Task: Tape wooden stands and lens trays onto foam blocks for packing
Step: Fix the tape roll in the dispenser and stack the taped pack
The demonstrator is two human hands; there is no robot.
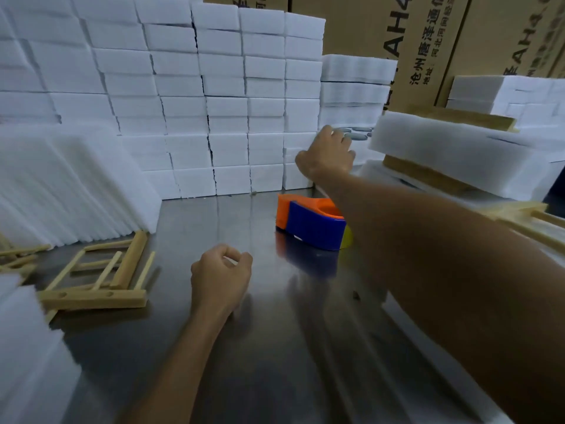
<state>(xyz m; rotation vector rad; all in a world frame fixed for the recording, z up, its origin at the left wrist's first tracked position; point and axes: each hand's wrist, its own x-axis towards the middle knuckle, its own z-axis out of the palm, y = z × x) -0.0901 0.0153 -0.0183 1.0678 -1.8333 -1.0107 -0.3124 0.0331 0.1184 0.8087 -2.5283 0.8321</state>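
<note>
A lens tray is lying on a foam stack at the back right, holding grey round lenses. The right hand is reaching to it; whether its fingers are gripping anything cannot be told. The left hand is hovering clenched above the steel table, holding nothing visible. A wooden stand is lying flat to the left. An orange and blue tape dispenser is sitting under the right forearm. Foam blocks are walling the back. Cardboard boxes behind are showing "AH4" and Chinese characters.

Counted: one tape dispenser. Left of dispenser: one whole wooden stand, further stands partly hidden, uncounted. Behind dispenser: stacked foam blocks, too many to count.
</note>
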